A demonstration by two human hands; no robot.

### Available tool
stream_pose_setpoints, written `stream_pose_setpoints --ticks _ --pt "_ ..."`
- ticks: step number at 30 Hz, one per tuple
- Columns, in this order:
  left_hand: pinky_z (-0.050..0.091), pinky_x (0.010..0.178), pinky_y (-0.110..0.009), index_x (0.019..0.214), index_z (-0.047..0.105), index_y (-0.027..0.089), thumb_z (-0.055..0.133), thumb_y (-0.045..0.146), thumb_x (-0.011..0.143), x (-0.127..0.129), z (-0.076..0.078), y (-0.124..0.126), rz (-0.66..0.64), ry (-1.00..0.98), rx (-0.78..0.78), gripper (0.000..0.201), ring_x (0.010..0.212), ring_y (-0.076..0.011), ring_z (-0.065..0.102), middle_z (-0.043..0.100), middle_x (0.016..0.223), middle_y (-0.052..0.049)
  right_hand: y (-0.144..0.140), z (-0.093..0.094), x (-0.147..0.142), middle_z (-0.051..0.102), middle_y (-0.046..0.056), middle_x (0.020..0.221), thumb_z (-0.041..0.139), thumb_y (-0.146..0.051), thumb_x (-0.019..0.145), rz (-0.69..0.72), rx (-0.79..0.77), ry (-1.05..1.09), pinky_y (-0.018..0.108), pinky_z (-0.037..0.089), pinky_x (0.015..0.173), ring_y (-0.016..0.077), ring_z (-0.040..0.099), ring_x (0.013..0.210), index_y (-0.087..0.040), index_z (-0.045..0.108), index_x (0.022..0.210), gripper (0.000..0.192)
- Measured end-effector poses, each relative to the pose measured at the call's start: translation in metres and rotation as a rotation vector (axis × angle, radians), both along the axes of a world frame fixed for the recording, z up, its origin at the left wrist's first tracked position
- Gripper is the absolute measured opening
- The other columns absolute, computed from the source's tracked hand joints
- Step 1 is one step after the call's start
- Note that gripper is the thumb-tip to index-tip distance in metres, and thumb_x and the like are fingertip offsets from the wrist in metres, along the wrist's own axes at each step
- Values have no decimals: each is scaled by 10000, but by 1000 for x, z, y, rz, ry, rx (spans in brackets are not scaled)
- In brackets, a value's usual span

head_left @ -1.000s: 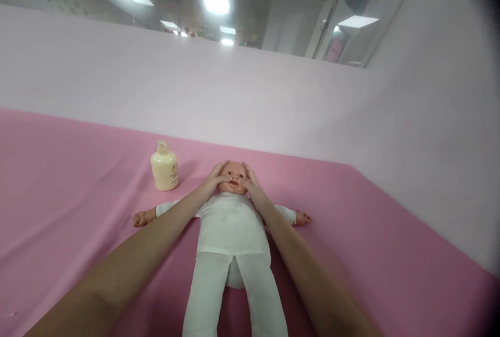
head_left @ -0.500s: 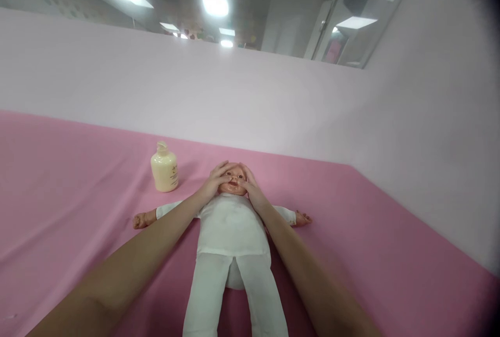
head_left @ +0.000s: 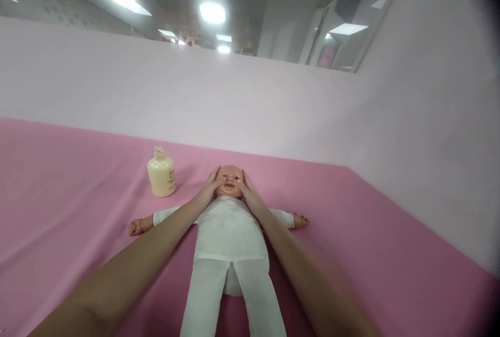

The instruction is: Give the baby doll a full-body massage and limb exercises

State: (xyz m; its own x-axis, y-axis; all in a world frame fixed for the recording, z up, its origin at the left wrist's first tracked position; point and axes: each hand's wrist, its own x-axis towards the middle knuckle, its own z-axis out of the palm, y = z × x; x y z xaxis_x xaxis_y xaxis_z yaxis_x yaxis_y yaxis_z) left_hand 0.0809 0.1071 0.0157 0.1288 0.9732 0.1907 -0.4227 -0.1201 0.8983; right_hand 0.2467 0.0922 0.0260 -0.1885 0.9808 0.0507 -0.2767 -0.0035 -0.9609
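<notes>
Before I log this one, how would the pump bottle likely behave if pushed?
The pump bottle probably resists tipping, since its body is broad and squat. Its glossy surface may feel slippery. The creased pink cover beneath it might bunch up as it slides.

I count one bare left hand [head_left: 210,187] and one bare right hand [head_left: 250,194], two altogether. I see one white-clad plastic baby doll [head_left: 230,230], its one shiny head [head_left: 230,171] between them. Left of my left hand stands one rounded, pale-yellow pump bottle [head_left: 161,175]; beneath my hands, one pink sheet [head_left: 351,227].
</notes>
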Motion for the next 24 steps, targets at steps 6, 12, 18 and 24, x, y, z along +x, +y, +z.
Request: stream_pose_setpoints --ticks 6,12,18,24 --pt "410 1108 -417 1437 423 308 678 334 801 2 4 -7 -2 -36 -44 686 1341 -286 463 407 1511 -70 -3 -2 0 293 -48 1581 661 -458 849 37 3 29 428 394 1124 196 476 1350 -432 165 1506 824" --pt "421 1101 -420 1451 399 308 684 314 796 0 9 -13 -52 -104 -87 714 1325 -282 485 392 1526 -73 1 -4 0 291 -26 1584 640 -443 865 76 -23 151 441 425 1100 204 472 1354 -408 185 1508 788" --pt "420 1099 -456 1476 361 286 637 320 810 -2 9 -8 -127 -210 -169 722 1307 -282 511 457 1485 -98 2 -3 1 329 -28 1569 592 -375 898 12 -39 197 406 396 1126 176 432 1382 -355 287 1492 669" --pt "405 1115 -423 1457 383 282 710 357 798 -2 11 -9 -83 -91 -112 739 1324 -281 492 408 1520 -101 -7 6 -3 378 -6 1545 656 -396 862 30 -43 164 398 424 1109 181 509 1321 -360 205 1516 795"
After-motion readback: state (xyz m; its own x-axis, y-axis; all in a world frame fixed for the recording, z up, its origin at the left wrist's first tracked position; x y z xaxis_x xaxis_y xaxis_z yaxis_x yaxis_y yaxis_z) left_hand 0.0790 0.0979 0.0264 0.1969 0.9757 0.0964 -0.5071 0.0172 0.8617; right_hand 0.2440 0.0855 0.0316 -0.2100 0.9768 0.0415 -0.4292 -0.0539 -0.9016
